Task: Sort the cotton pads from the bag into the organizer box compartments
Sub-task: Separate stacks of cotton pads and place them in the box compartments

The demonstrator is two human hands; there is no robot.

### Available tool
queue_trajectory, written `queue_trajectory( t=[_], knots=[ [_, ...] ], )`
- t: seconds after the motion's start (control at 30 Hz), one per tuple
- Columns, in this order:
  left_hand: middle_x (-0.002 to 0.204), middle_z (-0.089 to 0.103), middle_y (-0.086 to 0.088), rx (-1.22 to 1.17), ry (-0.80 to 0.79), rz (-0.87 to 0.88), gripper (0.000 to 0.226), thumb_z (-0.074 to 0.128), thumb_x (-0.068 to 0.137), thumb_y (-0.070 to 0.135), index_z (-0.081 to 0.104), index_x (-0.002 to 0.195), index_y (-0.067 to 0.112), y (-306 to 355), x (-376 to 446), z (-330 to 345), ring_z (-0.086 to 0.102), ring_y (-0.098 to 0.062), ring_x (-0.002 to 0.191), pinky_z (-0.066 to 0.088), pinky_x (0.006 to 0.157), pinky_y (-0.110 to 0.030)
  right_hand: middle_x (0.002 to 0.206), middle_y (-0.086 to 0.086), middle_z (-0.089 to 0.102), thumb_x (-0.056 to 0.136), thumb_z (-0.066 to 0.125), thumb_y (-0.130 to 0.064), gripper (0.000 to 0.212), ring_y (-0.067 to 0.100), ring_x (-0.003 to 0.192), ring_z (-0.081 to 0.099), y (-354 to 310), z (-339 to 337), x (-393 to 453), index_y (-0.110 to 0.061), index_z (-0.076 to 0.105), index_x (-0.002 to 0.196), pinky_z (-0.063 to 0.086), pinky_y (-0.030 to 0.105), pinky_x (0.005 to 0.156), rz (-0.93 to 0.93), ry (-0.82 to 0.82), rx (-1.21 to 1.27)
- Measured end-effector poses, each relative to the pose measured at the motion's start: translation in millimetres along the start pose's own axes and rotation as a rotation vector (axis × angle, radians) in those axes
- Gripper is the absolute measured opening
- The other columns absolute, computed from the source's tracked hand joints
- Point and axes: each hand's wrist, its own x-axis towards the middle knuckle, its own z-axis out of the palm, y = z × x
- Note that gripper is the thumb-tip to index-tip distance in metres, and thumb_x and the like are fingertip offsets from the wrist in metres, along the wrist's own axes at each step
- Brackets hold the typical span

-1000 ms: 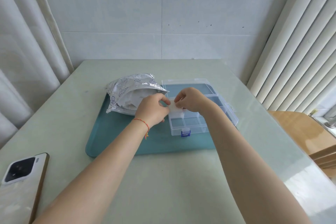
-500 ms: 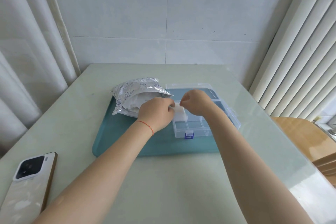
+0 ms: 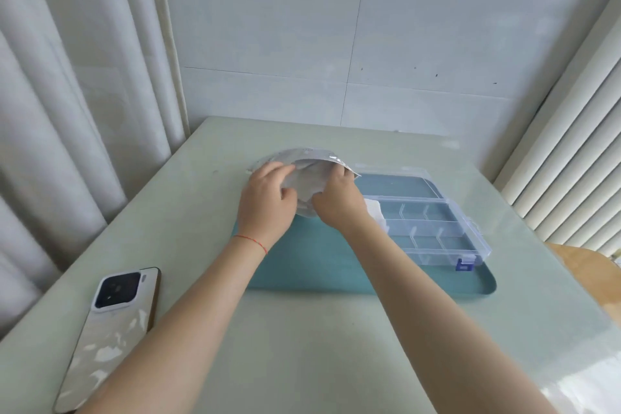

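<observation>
the right hand [image 3: 337, 203] reaches into the bag [image 3: 311, 175], fingertips hidden. the right forearm covers the near-left corner of the box [image 3: 437, 232]. the phone [image 3: 111, 336] runs past the bottom edge.

We see a pale green glossy table [image 3: 302, 329] set against a tiled wall. Directly on it lie a teal tray [image 3: 302, 272], across the middle and reaching toward the right edge, and a phone [image 3: 111, 333] face down near the front left corner, well apart from the tray.
</observation>
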Motion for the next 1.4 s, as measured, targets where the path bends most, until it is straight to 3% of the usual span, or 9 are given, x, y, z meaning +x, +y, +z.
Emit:
queue_trajectory(
  t=[0.13,0.27,0.37,0.83,1.0,1.1,1.23,1.33,1.4],
  knots=[
    [0.134,0.058,-0.001,-0.123,-0.038,-0.042,0.049,0.049,0.082,-0.003,0.065,0.127,0.010,2.7,0.2,0.7,0.049,-0.017,0.127,0.030,0.104,-0.015,0.135,0.014,0.047,0.094,0.057,-0.024,0.051,0.032,0.118,0.052,-11.2,9.6,9.0,-0.004,0.038,0.136,0.037,0.030,0.079,0.074,0.072,0.183],
    [0.135,0.057,0.001,-0.155,-0.063,-0.048,0.049,0.048,0.084,-0.002,0.064,0.128,0.011,3.9,2.0,0.1,0.047,-0.014,0.127,0.025,0.100,-0.010,0.079,0.005,0.059,0.090,0.059,-0.028,0.028,0.027,0.074,0.059,-16.4,9.0,21.0,-0.006,0.060,0.107,0.042,0.028,0.065,0.370,0.133,0.728],
    [0.135,0.057,0.001,-0.162,-0.074,-0.043,0.048,0.049,0.085,-0.001,0.064,0.128,0.012,3.8,2.6,0.7,0.047,-0.014,0.127,0.025,0.100,-0.009,0.065,0.007,0.056,0.090,0.061,-0.027,0.023,0.021,0.047,0.046,-12.3,12.0,19.9,-0.005,0.064,0.094,0.038,0.024,0.048,0.477,0.117,0.913],
    [0.134,0.053,-0.003,-0.077,-0.100,-0.067,0.044,0.049,0.088,0.002,0.060,0.130,0.009,6.4,-0.5,1.7,0.046,-0.021,0.126,0.035,0.103,-0.027,0.069,0.005,0.059,0.088,0.068,-0.016,0.014,0.014,0.039,0.044,10.8,-11.6,-11.6,-0.009,0.056,0.084,0.038,0.023,0.046,0.368,0.025,0.923],
    [0.114,0.054,-0.009,-0.008,-0.027,-0.031,0.031,0.051,0.083,0.008,0.070,0.107,0.010,16.8,-8.3,5.2,0.048,-0.030,0.112,0.038,0.093,-0.033,0.076,0.009,0.060,0.085,0.059,-0.003,0.009,0.017,0.045,0.059,26.7,-28.3,-22.0,-0.009,0.052,0.084,0.045,0.025,0.047,0.309,-0.054,0.950],
    [0.100,0.054,-0.008,-0.061,0.103,0.062,0.023,0.051,0.079,0.009,0.071,0.089,0.009,26.8,-11.5,7.4,0.053,-0.027,0.095,0.038,0.084,-0.026,0.069,0.008,0.056,0.083,0.061,0.001,0.016,0.016,0.040,0.050,39.4,-40.5,-26.5,-0.011,0.051,0.081,0.038,0.024,0.047,0.259,-0.107,0.861],
    [0.100,0.057,0.003,-0.188,-0.097,-0.014,0.018,0.056,0.087,0.011,0.068,0.099,0.017,47.6,-15.4,7.3,0.057,-0.014,0.084,0.041,0.078,-0.021,0.053,0.000,0.049,0.085,0.061,-0.001,0.011,0.015,0.043,0.036,62.1,-59.8,-32.2,-0.009,0.060,0.092,0.028,0.020,0.044,0.149,-0.249,0.704],
    [0.104,0.063,0.008,-0.415,-0.336,-0.195,0.032,0.064,0.086,0.035,0.066,0.115,0.021,59.0,-16.3,12.1,0.062,-0.010,0.094,0.049,0.085,-0.027,0.062,0.006,0.046,0.090,0.060,-0.003,0.011,0.014,0.046,0.035,78.2,-69.7,-35.1,-0.007,0.064,0.100,0.028,0.022,0.045,0.054,-0.384,0.691],
    [0.101,0.067,0.002,-0.606,-0.502,-0.316,0.031,0.069,0.088,0.036,0.068,0.112,0.017,64.4,-17.6,19.4,0.064,-0.013,0.088,0.053,0.071,-0.026,0.067,0.005,0.049,0.091,0.061,-0.004,0.010,0.014,0.048,0.035,85.4,-75.7,-35.8,-0.009,0.064,0.099,0.029,0.021,0.047,0.008,-0.435,0.699]
  ],
)
